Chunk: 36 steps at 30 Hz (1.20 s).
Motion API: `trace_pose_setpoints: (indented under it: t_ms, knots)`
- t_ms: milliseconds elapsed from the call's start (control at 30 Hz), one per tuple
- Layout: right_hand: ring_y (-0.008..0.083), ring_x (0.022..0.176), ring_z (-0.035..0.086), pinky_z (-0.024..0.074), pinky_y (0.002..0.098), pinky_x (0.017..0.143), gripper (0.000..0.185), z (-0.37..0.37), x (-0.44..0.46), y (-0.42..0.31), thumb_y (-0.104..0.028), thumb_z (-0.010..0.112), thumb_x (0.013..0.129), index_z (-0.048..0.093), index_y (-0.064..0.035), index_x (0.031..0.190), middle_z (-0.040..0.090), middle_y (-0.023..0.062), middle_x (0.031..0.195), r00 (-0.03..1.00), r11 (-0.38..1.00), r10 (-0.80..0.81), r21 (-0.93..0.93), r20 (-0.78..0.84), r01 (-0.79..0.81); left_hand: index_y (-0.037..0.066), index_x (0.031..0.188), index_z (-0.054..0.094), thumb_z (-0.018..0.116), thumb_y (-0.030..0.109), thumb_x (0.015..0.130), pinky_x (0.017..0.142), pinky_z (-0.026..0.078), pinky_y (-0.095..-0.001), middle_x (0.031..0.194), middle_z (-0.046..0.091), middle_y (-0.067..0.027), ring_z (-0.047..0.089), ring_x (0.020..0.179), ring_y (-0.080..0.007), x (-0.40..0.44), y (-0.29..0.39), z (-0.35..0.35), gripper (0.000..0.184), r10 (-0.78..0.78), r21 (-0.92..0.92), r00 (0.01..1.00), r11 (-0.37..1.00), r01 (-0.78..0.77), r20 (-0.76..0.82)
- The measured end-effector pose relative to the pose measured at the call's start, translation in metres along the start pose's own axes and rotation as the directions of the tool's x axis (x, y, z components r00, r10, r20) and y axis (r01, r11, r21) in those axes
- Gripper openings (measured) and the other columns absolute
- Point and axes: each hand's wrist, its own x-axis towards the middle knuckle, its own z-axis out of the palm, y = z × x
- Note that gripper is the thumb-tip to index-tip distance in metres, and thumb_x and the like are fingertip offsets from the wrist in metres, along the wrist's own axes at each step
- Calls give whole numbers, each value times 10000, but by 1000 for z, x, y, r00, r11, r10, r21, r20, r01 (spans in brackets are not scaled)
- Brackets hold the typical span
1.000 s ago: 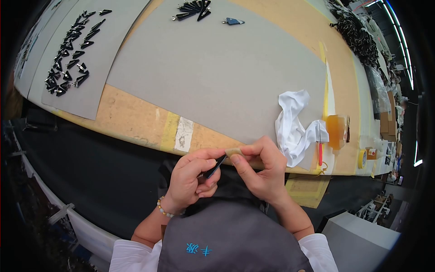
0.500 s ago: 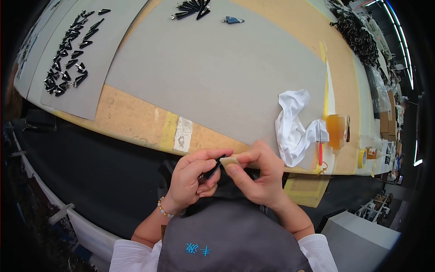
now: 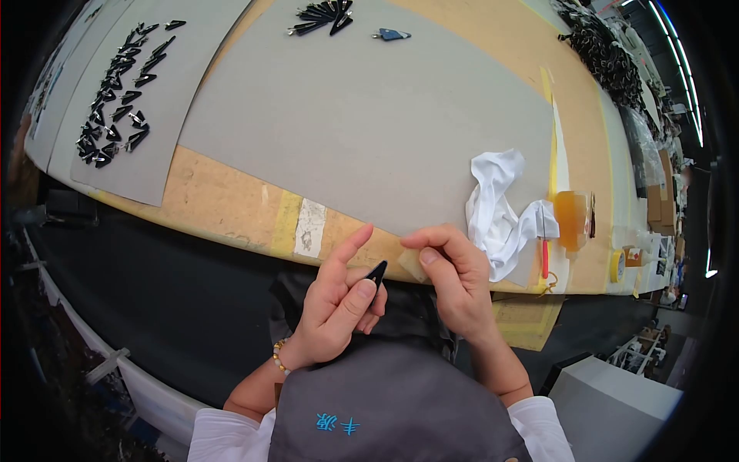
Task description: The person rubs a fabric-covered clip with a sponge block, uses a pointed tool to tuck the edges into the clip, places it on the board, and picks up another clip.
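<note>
My left hand [image 3: 336, 304] pinches a small black pointed tab [image 3: 376, 274] between thumb and fingers, its index finger stretched out. To the right, my right hand [image 3: 456, 279] grips a small pale beige block [image 3: 413, 264] between thumb and fingers, apart from the tab. Both hands are at the table's front edge, above the apron. What the tab is made of I cannot make out. Similar black pieces with metal ends [image 3: 327, 15] lie fanned out at the back of the grey board, with one dark blue piece [image 3: 392, 35] beside them.
Many more black pieces [image 3: 113, 96] lie in rows on the grey sheet at left. A crumpled white cloth [image 3: 496, 219] lies at right, beside a red-handled tool [image 3: 545, 258] and an amber block [image 3: 571, 221]. A yellow tape roll [image 3: 617, 266] stands farther right.
My hands have moved apart. The beige block has come away from the black tab, and my left index finger has straightened out.
</note>
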Motion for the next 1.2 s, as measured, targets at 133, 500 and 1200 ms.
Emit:
trace_pose_setpoints:
  t_ms: [133, 500, 1200]
  knots:
    - [101, 763, 521, 422, 239, 684, 189, 0, 3, -11, 5, 480, 914, 654, 1, 987, 593, 45, 846, 995, 999, 6, 39, 102, -10, 6, 1512, 116, 417, 111, 1006, 539, 421, -206, 750, 575, -58, 464, 562, -64, -2, 1, 2, 597, 76, 170, 997, 982, -76, 6]
    - [62, 629, 489, 347, 224, 490, 142, 4, 1, -11, -166, 697, 882, 645, -35, 869, 577, 12, 791, 977, 985, 35, 158, 212, -69, -39, 1460, 227, 484, 56, 971, 615, 461, -212, 737, 602, -52, 560, 633, -84, -8, 0, 5, 560, 196, 414, 980, 890, -189, 26]
    - [58, 795, 568, 456, 193, 670, 323, -3, -9, -12, -118, 621, 943, 468, -17, 1209, 594, 22, 940, 937, 787, 226, 518, 265, -336, 2, 1059, 543, 540, 25, 930, 535, 348, -167, 764, 557, 32, 427, 607, 15, -5, 13, -3, 131, -87, 50, 992, 994, 92, -90]
